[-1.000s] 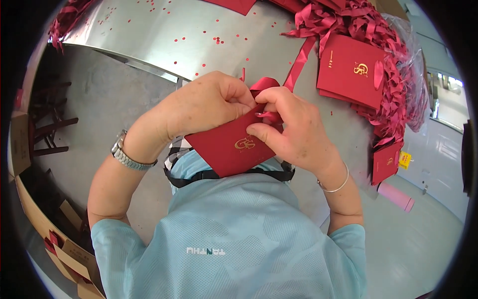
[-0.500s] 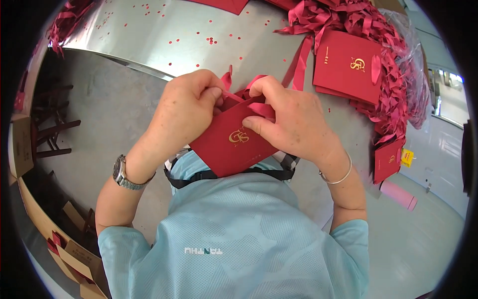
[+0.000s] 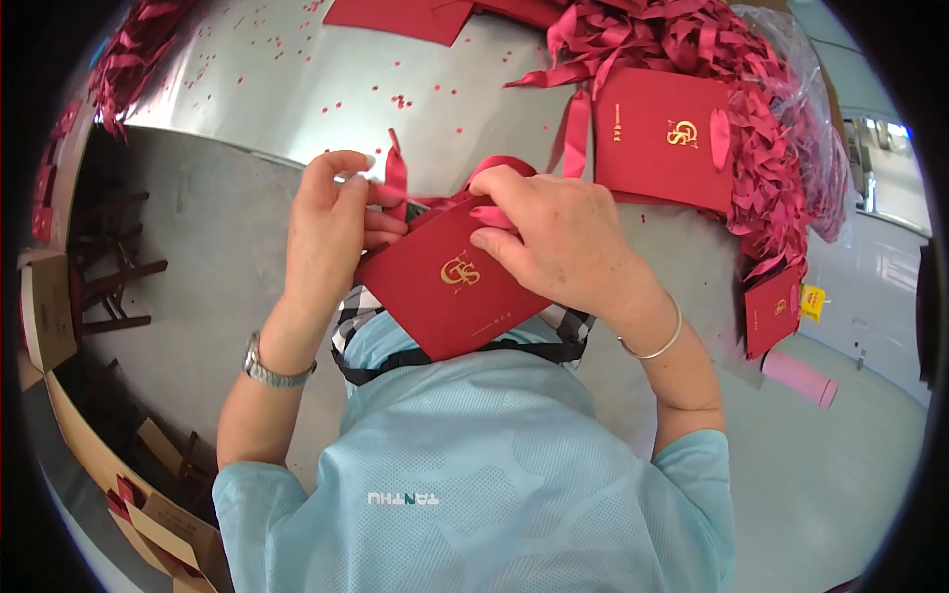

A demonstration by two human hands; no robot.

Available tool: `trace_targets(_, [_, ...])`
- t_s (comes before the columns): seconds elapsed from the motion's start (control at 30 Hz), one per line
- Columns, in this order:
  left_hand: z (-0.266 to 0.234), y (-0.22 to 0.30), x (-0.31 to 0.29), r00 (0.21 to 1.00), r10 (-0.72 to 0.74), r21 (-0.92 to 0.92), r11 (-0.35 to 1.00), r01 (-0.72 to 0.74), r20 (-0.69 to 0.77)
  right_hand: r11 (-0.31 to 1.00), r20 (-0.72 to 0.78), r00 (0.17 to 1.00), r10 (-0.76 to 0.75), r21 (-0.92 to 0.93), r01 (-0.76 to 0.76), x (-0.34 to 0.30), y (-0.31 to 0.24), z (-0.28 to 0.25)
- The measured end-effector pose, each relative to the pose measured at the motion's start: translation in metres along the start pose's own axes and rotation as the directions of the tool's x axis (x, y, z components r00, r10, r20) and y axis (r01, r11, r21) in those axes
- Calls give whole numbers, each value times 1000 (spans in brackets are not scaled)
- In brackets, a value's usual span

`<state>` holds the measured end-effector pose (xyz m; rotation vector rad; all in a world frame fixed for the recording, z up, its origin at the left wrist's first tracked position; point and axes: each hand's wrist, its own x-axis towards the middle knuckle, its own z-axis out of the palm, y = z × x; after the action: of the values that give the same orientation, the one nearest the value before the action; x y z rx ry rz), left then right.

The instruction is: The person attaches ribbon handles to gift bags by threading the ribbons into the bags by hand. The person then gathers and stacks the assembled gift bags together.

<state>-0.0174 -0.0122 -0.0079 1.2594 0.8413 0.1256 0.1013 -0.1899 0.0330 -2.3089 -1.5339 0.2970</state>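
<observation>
Red bag (image 3: 460, 296), pinched in the right hand (image 3: 563, 232), seems part-threaded, a ribbon end (image 3: 394, 163) loose beside the curled left hand (image 3: 326, 222), its grip unclear from here.

Bag (image 3: 450, 287) between hands (image 3: 568, 237), ribbon heap (image 3: 776, 168) right — cartons (image 3: 49, 308) far left

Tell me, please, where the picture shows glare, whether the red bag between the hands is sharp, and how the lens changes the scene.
In the head view, pale glare on the metal tabletop, upper left; in the head view, the red bag looks fairly sharp; also in the head view, fisheye bending toward the rim, with black corners.
</observation>
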Motion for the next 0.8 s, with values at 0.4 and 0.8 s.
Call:
trace_targets(0.4, [3, -7, -25, 876, 346, 480, 737, -475, 336, 897, -127, 955, -268, -396, 199, 10, 59, -28])
trace_targets(0.8, [-7, 0, -6, 897, 340, 352, 833, -426, 282, 912, -83, 986, 144, 397, -100, -41, 79, -137])
